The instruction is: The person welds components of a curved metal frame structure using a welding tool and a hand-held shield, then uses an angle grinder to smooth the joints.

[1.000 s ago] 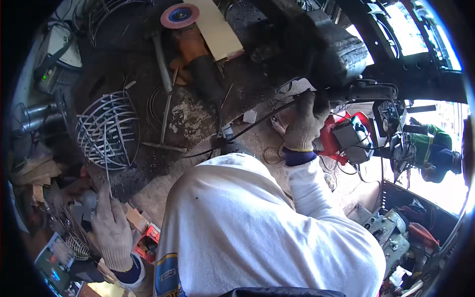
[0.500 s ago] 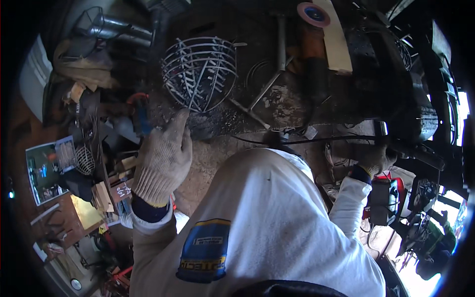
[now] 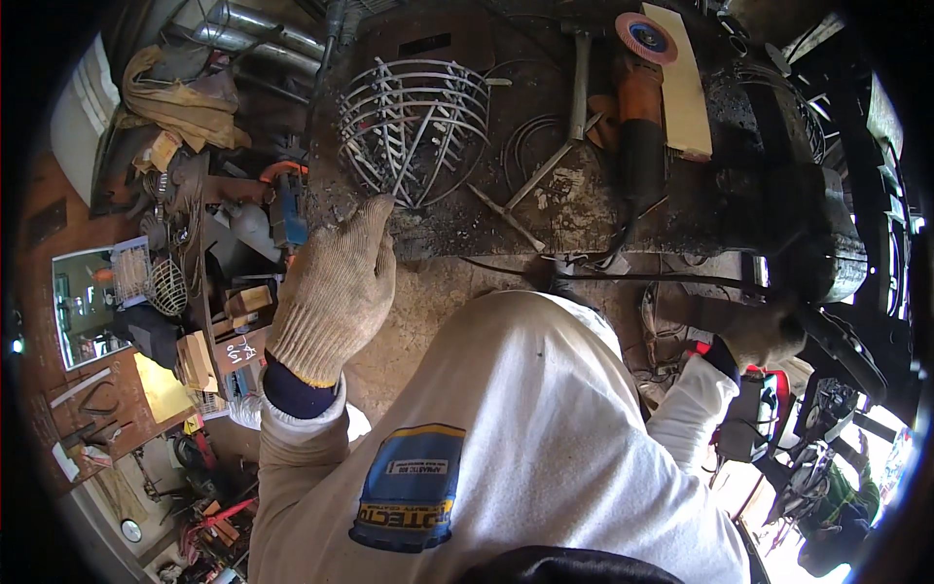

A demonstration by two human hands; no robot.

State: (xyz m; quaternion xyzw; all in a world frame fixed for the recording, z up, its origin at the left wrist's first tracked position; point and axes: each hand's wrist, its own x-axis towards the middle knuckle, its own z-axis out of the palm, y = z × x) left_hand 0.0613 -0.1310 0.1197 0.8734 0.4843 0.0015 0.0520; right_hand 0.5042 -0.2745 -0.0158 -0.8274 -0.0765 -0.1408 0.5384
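Left hand, gloved, fingers close together, fingertips at the near end of a wire cage; can't tell if they're pinching it. Cage sits on the dark workbench, left of center, with a T-shaped metal tool and hammer to its right, then an orange-and-black angle grinder beside a pale board. Right hand, gloved, shadowed, is by a dark bar, grip unclear, black cable running near it.
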